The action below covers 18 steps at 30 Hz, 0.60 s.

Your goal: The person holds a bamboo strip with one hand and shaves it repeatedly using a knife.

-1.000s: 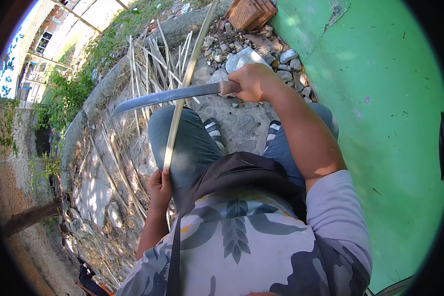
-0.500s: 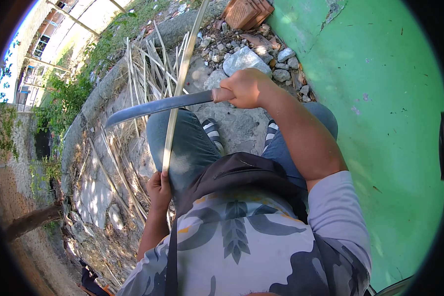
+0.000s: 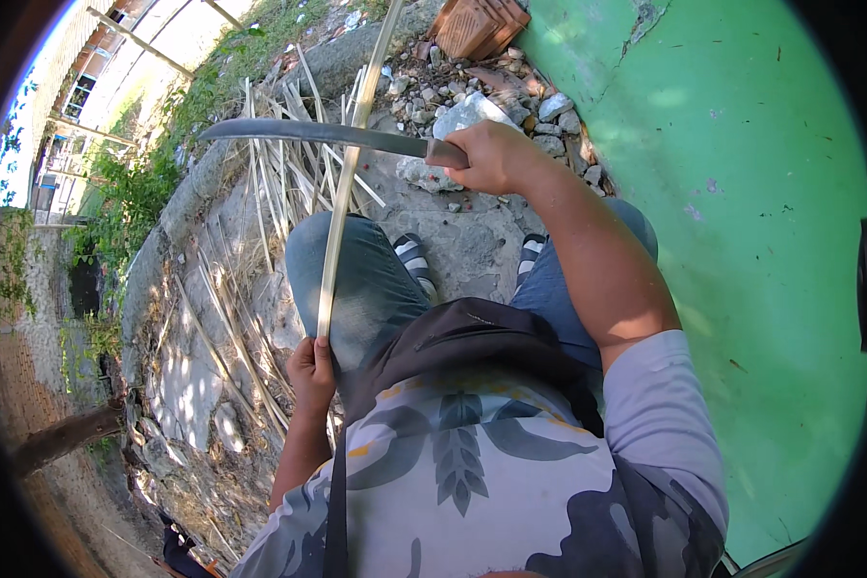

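Observation:
My right hand is closed round the short handle of a machete, whose long curved blade points left. The blade crosses a long pale split strip, bamboo-like in look, and seems to meet it well above my knee. My left hand pinches the strip's near end beside my left thigh, fingers wrapped round it. From there the strip runs up and away over my left knee, past the top of the view. Whether the blade's edge bites into the strip cannot be made out.
A heap of pale split strips lies ahead to the left, with more strips beside my left leg. Rubble and stones sit ahead, near stacked terracotta blocks. To the right spreads a green painted floor.
My right hand has slid the machete farther away along the strip, and its blade tip has risen. My left hand keeps its hold in the same place.

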{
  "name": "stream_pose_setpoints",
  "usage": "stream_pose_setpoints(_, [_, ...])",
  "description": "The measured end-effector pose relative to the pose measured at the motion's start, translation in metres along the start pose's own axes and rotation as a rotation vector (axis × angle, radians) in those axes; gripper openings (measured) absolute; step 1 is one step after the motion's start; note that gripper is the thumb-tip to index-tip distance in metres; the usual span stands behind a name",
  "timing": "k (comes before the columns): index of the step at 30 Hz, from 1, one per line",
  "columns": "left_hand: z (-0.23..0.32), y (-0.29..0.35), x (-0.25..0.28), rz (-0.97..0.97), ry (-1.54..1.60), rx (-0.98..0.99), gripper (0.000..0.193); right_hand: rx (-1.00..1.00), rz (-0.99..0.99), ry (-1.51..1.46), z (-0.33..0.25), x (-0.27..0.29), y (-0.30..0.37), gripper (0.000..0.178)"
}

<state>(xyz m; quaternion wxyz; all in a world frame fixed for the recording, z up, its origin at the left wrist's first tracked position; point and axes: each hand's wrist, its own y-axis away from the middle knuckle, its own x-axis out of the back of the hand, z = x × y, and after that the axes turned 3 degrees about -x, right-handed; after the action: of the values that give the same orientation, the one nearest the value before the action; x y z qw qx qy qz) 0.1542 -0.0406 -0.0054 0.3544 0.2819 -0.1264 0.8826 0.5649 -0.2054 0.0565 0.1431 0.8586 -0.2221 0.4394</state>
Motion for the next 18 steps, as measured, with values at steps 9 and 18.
stream_pose_setpoints(9, [0.002, -0.001, -0.003, 0.009, 0.021, 0.012, 0.041, 0.060, -0.025, 0.201, 0.010, -0.003, -0.010, 0.022])
stream_pose_setpoints(18, [0.002, 0.000, 0.001, -0.005, -0.024, 0.021, 0.043, -0.093, -0.034, -0.099, 0.010, 0.000, -0.005, 0.031])
